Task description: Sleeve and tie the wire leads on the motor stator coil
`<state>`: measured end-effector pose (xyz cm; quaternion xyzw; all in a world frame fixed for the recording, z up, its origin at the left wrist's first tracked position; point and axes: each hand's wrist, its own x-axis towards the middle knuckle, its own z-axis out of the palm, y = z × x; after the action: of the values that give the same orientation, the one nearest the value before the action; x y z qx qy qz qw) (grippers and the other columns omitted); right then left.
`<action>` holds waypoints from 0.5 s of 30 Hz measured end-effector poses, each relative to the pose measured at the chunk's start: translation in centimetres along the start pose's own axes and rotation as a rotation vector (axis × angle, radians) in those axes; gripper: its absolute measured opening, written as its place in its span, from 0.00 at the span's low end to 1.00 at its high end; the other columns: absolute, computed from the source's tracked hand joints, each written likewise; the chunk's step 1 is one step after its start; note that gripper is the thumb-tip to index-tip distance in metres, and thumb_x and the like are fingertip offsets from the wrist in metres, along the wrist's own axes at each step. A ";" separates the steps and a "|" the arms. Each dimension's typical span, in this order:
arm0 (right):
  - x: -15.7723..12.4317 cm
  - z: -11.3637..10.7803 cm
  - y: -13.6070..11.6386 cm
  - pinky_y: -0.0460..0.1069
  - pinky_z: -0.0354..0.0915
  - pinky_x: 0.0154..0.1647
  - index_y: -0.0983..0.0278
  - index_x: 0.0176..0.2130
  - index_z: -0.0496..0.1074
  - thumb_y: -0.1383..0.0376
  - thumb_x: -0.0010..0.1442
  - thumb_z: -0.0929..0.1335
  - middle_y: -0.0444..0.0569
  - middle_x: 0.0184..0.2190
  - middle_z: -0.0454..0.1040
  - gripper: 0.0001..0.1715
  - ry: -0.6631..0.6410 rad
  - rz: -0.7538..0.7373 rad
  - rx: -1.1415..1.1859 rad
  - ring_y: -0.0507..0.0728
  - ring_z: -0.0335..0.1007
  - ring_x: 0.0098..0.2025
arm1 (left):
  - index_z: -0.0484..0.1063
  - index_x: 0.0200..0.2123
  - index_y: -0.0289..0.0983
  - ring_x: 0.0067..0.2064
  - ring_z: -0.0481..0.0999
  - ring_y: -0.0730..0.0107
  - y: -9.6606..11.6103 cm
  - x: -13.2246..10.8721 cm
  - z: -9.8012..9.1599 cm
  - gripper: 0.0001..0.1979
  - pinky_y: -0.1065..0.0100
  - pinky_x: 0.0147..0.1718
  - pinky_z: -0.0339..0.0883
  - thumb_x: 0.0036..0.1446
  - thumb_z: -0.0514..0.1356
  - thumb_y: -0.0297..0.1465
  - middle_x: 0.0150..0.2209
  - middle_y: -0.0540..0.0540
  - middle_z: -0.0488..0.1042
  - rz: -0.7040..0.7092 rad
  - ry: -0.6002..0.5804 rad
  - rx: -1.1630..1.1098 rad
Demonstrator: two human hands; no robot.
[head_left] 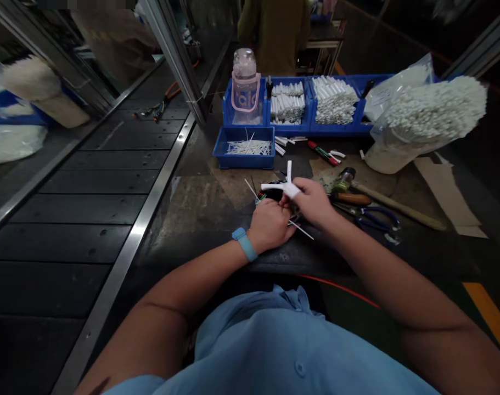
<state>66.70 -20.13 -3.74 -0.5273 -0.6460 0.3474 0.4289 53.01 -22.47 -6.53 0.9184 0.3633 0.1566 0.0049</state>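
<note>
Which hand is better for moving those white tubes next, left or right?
Probably the right hand: it already grips the white tubes. The left hand sits lower, over the wired part, so it looks busy there.

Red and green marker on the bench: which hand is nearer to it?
Right. The right hand is on the near side of the marker, slightly left of it; the left hand is farther away, more to the left and closer to the wearer.
</note>
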 end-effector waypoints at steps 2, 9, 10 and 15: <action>-3.4 -3.5 1.4 0.53 0.68 0.40 0.61 0.38 0.71 0.59 0.57 0.63 0.49 0.41 0.74 0.12 0.009 -0.090 0.057 0.58 0.70 0.42 | 0.69 0.46 0.31 0.43 0.72 0.57 -0.9 -0.8 -1.4 0.24 0.55 0.49 0.61 0.55 0.57 0.44 0.39 0.38 0.75 0.054 0.058 -0.088; -23.6 -13.2 12.8 0.68 0.63 0.35 0.50 0.49 0.67 0.53 0.51 0.67 0.57 0.39 0.70 0.24 0.460 0.061 -0.947 0.75 0.67 0.46 | 0.65 0.53 0.41 0.56 0.63 0.59 -8.9 -1.2 -5.2 0.22 0.56 0.56 0.52 0.55 0.59 0.39 0.53 0.46 0.69 0.469 -0.041 -0.016; -25.5 -13.4 14.2 0.67 0.63 0.30 0.48 0.49 0.67 0.52 0.53 0.65 0.56 0.36 0.71 0.23 0.497 0.073 -0.983 0.75 0.69 0.42 | 0.66 0.51 0.41 0.57 0.62 0.60 -9.7 -0.6 -5.3 0.20 0.56 0.57 0.50 0.56 0.58 0.38 0.53 0.47 0.69 0.518 -0.096 0.033; -27.3 -13.8 13.6 0.61 0.57 0.21 0.41 0.55 0.61 0.52 0.59 0.59 0.51 0.34 0.74 0.24 0.561 0.115 -1.008 0.70 0.71 0.33 | 0.72 0.36 0.40 0.51 0.65 0.63 -8.9 1.1 -5.3 0.10 0.61 0.59 0.47 0.56 0.57 0.39 0.40 0.48 0.74 0.644 -0.195 0.241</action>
<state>86.68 -44.20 -15.77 -0.7725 -0.5636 -0.1336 0.2602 46.32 -15.76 -2.22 0.9904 0.0690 0.0180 -0.1183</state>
